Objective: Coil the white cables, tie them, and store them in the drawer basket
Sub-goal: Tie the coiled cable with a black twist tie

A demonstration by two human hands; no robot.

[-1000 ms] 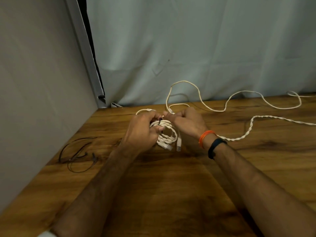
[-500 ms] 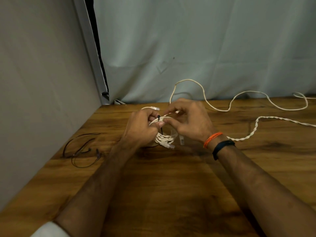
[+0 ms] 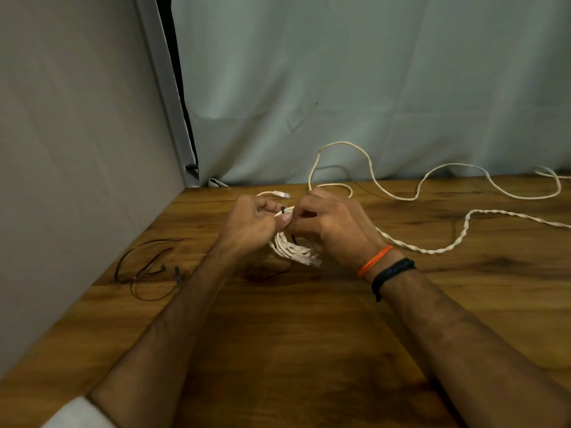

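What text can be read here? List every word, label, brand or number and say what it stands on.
None: no readable text shows anywhere in the head view.
The coiled white cable held between the left hand and right hand shows no print.
The orange band and black band on the right wrist are plain.
The wooden table and grey curtain carry no marks or signs.

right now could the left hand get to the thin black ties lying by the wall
Probably yes, but not while busy. The black ties lie on bare table on the left hand's own side with nothing between. That hand and the right hand both grip the white coil, so it must let go first.
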